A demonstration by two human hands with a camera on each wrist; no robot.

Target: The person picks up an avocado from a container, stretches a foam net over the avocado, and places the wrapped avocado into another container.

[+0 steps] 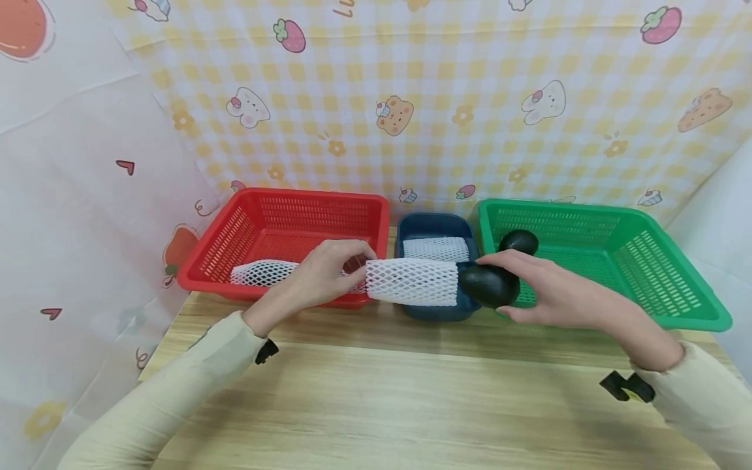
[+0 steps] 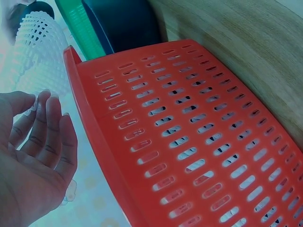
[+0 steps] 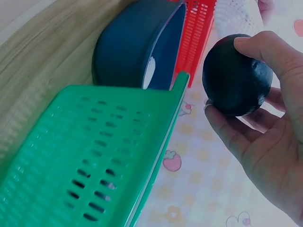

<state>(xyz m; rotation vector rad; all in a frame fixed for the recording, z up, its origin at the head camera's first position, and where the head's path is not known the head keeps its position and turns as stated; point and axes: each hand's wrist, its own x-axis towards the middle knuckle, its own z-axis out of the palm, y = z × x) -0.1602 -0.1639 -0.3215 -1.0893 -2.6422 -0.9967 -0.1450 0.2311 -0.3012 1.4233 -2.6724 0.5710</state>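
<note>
My left hand (image 1: pixel 320 277) pinches one end of a white foam net sleeve (image 1: pixel 411 282), which stretches sideways over the small blue bin (image 1: pixel 435 225). In my right hand (image 1: pixel 558 294) is a dark, glossy avocado (image 1: pixel 490 286), gripped between thumb and fingers. The avocado's left end is right at the sleeve's right opening. From the right wrist view, the thumb lies on top of the avocado (image 3: pixel 234 75) and the fingers curve beneath it. In the left wrist view, thumb and fingertips of the left hand (image 2: pixel 40 151) meet at the sleeve's near end.
A red basket (image 1: pixel 320 199) at left holds a netted dark item (image 1: pixel 262 272) and another partly behind the left hand. More white sleeves (image 1: pixel 436 249) lie in the blue bin. At right, a green basket (image 1: pixel 587 210) contains another avocado (image 1: pixel 519 242). A patterned cloth hangs behind.
</note>
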